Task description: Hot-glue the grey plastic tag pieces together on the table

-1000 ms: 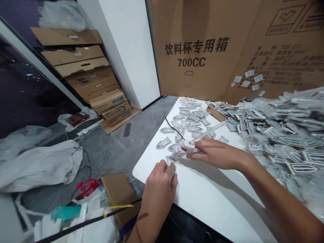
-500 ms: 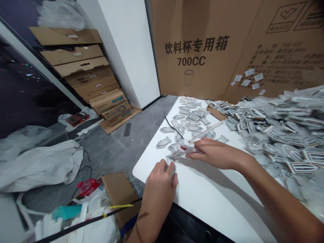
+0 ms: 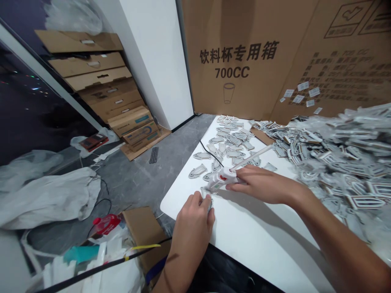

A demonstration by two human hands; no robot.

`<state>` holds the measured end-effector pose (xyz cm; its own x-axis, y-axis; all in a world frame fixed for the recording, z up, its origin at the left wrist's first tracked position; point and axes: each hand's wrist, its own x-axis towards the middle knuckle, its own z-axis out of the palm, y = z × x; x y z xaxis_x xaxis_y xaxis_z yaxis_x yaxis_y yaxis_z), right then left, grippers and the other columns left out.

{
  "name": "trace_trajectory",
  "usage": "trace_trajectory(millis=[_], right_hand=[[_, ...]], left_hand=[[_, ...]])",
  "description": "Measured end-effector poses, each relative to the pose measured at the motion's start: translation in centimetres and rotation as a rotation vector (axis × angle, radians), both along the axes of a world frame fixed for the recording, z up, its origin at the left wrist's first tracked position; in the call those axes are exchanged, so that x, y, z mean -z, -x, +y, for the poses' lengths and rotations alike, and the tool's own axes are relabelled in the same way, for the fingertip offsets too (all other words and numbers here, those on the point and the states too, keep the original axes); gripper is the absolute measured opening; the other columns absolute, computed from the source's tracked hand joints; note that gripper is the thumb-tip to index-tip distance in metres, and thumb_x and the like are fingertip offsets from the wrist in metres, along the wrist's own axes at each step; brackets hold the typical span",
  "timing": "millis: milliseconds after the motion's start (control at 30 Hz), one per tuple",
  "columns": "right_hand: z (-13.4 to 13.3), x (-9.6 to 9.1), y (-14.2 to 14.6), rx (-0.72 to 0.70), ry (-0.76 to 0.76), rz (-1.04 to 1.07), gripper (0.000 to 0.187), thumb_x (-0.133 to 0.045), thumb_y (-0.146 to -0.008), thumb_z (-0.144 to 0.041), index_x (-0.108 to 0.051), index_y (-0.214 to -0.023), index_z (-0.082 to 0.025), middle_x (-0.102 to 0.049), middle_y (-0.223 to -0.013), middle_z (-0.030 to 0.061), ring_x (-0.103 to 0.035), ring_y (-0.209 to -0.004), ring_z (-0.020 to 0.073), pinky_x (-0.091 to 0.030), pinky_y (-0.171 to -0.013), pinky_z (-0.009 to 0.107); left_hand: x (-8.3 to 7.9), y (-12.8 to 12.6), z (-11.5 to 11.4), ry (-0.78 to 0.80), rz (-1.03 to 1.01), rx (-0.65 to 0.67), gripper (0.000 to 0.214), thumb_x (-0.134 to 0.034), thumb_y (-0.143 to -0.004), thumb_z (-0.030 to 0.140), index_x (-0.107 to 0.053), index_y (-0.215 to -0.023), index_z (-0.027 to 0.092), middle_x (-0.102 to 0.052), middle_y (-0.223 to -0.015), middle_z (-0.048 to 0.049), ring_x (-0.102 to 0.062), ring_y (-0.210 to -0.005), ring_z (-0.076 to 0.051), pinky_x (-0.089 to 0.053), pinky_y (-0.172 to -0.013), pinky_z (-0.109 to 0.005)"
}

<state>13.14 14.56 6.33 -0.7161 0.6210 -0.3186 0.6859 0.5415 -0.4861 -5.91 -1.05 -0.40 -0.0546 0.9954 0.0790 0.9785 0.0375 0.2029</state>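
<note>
My right hand [image 3: 255, 183] is wrapped round a white hot glue gun [image 3: 222, 179], with a long glue stick [image 3: 255, 158] jutting from its back. The gun's nozzle points down at a small flat grey piece [image 3: 205, 193]. My left hand [image 3: 195, 215] pinches that piece near the table's left edge, and its fingers hide most of it. Whether the nozzle touches the piece, I cannot tell. Just beyond the gun, several similar grey pieces [image 3: 198, 171] with pointed ends lie spread on the white table [image 3: 244, 240].
A large heap of grey-and-white pieces in clear plastic [image 3: 342, 162] covers the table's right side. Behind stands a big cardboard box [image 3: 238, 89]. A black cord [image 3: 209, 153] runs over the pieces to the gun. Below left is an open carton [image 3: 143, 228] with scraps.
Both hands, the glue gun and the piece stay almost where they were. The view has shifted very slightly.
</note>
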Motion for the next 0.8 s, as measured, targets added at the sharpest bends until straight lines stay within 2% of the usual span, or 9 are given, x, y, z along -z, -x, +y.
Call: trace_trajectory(millis=[500, 800], right_hand=[[-0.17, 0.08, 0.18, 0.001, 0.029, -0.017, 0.044, -0.041, -0.102, -0.06, -0.057, -0.083, -0.023, -0.069, -0.106, 0.0108, -0.059, -0.117, 0.0332, -0.044, -0.095, 0.043], [-0.14, 0.02, 0.14, -0.019, 0.017, -0.018, 0.045, -0.041, -0.103, -0.06, -0.06, -0.087, -0.023, -0.069, -0.106, 0.0112, -0.06, -0.115, 0.0336, -0.045, -0.096, 0.044]], left_hand=[[-0.12, -0.06, 0.0, -0.015, 0.017, 0.002, 0.027, -0.067, -0.096, 0.016, -0.069, -0.122, 0.02, -0.065, -0.107, -0.0059, -0.067, -0.098, -0.024, -0.06, -0.085, -0.039], [0.05, -0.04, 0.03, -0.032, 0.025, 0.008, 0.025, -0.068, -0.095, 0.017, -0.069, -0.12, 0.021, -0.065, -0.106, -0.0052, -0.067, -0.097, -0.024, -0.059, -0.085, -0.038]])
